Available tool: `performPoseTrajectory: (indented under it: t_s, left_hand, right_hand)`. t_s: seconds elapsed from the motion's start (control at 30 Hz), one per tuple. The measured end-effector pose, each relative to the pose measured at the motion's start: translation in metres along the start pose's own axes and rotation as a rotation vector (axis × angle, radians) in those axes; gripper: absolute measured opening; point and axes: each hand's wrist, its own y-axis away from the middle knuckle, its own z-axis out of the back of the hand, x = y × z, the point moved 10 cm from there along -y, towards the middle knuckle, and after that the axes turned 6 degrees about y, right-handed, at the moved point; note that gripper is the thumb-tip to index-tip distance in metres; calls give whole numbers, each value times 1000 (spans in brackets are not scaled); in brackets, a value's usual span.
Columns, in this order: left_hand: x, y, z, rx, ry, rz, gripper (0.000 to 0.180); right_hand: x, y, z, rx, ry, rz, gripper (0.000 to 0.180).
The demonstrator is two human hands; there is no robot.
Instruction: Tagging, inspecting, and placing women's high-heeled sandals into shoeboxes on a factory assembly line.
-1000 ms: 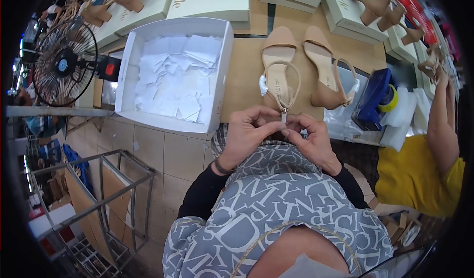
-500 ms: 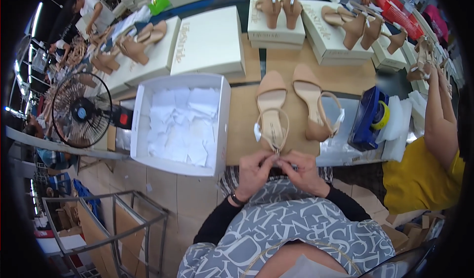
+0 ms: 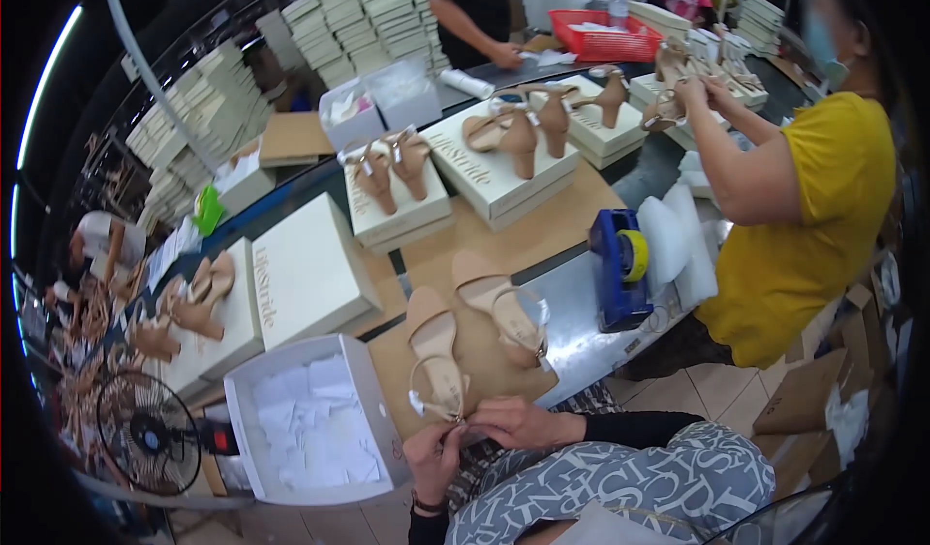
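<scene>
Two tan heeled sandals lie on brown cardboard at the table's near side, toes pointing away. My left hand (image 3: pixel 433 456) and my right hand (image 3: pixel 518 423) meet at the near end of the left sandal (image 3: pixel 434 337). Their fingertips are closed in a pinch on its ankle strap, around the buckle, whose detail is too small to make out. White wrapping hangs on the strap's left side. Just to the right, untouched, rests the other sandal (image 3: pixel 499 303), its strap also partly wrapped in white. Left of my hands stands an open white shoebox (image 3: pixel 383 409) lined with crumpled white paper.
Closed cream shoeboxes (image 3: pixel 315 274) line the table, several bearing tan sandals (image 3: pixel 387 172). A blue tape dispenser (image 3: pixel 617 274) stands right, beside white foam sheets (image 3: pixel 678 245). A black fan (image 3: pixel 148 436) is at left. A co-worker in a yellow shirt (image 3: pixel 804 225) handles sandals at right.
The view has swung up and to the right, bringing the yellow-shirted co-worker and stacked boxes into sight. Both hands stay pinched at the left sandal's strap.
</scene>
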Motion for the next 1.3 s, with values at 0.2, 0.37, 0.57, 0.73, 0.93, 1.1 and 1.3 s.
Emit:
performPoseTrajectory:
  t_s: [0.2, 0.37, 0.57, 0.73, 0.93, 1.1, 1.3]
  left_hand:
    - [-13, 1, -5, -19, -127, -81, 8]
    - [-30, 5, -4, 23, -344, -231, 27]
    - [-6, 7, 3, -18, -292, 145, 54]
    - [-23, -10, -19, -30, -280, 14, 53]
    - [13, -13, -30, 41, -206, 125, 77]
    - [28, -6, -22, 24, 21, 257, 72]
    - [19, 14, 28, -64, 13, 273, 52]
  right_hand:
    - [-4, 9, 3, 101, -22, -36, 16]
    - [-30, 31, 35, 124, -6, -251, 12]
    - [-87, 77, 69, 120, -17, -731, 29]
    - [-106, 76, 100, 56, 195, -855, 63]
    - [-102, 40, 98, -140, 165, -524, 77]
    - [-116, 34, 82, 44, 264, -553, 70]
    - [-102, 16, 103, -114, -21, -553, 57]
